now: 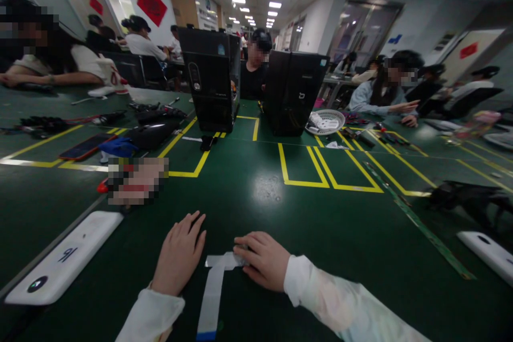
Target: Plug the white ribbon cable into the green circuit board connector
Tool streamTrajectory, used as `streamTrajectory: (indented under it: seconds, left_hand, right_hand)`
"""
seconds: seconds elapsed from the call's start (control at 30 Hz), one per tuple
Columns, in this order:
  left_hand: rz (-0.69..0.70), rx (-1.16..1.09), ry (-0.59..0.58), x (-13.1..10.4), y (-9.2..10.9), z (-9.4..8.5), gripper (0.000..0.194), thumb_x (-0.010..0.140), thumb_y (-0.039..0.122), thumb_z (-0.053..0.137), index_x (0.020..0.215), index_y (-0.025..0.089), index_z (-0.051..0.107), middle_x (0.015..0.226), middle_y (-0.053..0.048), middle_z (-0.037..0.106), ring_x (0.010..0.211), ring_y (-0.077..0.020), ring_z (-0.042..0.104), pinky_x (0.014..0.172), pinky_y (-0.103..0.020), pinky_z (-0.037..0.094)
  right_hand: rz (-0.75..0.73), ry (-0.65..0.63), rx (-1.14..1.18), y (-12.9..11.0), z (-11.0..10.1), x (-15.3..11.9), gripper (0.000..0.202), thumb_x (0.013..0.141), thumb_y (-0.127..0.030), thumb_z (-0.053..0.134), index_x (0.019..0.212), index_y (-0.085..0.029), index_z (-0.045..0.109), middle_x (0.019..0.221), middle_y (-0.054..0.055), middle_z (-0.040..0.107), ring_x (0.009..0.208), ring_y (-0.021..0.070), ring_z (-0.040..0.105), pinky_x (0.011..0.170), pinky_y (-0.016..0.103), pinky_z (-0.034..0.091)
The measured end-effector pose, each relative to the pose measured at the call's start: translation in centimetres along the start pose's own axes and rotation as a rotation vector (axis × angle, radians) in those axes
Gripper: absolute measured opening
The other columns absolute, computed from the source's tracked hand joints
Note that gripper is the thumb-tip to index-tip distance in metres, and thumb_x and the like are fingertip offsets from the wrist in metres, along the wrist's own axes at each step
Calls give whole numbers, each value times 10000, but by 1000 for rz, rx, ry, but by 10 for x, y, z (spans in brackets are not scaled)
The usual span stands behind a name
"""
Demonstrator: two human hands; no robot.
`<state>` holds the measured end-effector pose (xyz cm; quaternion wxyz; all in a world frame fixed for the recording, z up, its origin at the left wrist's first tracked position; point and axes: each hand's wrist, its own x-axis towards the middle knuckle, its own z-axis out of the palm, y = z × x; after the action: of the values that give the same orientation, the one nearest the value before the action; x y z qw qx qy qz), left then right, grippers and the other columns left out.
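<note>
My left hand [179,254] rests on the green table top, palm down, its fingers stretched out, with nothing in it. Just to its right lies a flat whitish-grey ribbon cable [210,299] with a blue end toward me. Its far part bends into a crosswise piece that runs to the right. My right hand [264,259] is closed over the right end of that crosswise piece. A small pale, shiny bit shows under its fingers; the fingertips hide the rest.
Two black computer towers [208,80] [296,93] stand ahead, a person behind them. Yellow tape outlines [306,184] mark the table. A white device [64,256] lies left, a long green strip [420,224] right. Cables [44,124] and a white basket [326,121] sit farther back. Co-workers sit at both sides.
</note>
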<state>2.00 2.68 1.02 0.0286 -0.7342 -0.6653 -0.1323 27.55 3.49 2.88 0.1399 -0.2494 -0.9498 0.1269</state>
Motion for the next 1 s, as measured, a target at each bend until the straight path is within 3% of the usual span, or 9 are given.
streamTrajectory:
  seconds: [0.57, 0.73, 0.87, 1.0]
  left_hand:
    - [-2, 17, 1, -1, 1, 0, 507, 922, 347, 307, 1334, 126, 504, 1396, -147, 495, 1299, -305, 436, 1054, -508, 362]
    - [-13, 18, -23, 0, 1, -1, 518, 916, 351, 317, 1338, 115, 501, 1400, -158, 488, 1300, -309, 436, 1056, -506, 360]
    - [-28, 5, -45, 0, 0, -1, 521, 916, 362, 313, 1343, 129, 497, 1416, -143, 476, 1308, -303, 427, 1055, -512, 359]
    - [-24, 2, -54, 0, -1, -1, 527, 914, 372, 314, 1343, 127, 497, 1414, -146, 477, 1310, -301, 425, 1059, -512, 355]
  right_hand:
    - [11, -36, 33, -1, -5, -2, 462, 870, -279, 510, 1318, -178, 461, 1367, 105, 496, 1206, 231, 445, 1011, 423, 394]
    - [-30, -62, 54, 2, -12, -8, 612, 884, -452, 485, 1414, -176, 356, 1458, 123, 386, 1272, 254, 393, 1043, 442, 359]
    - [51, 61, -43, 34, -22, -29, 642, 904, -495, 425, 1455, -195, 288, 1506, 138, 297, 1356, 266, 294, 1081, 485, 301]
    - [473, 290, -303, 106, -41, -77, 525, 930, -427, 369, 1397, -188, 397, 1459, 152, 362, 1350, 282, 305, 1087, 525, 271]
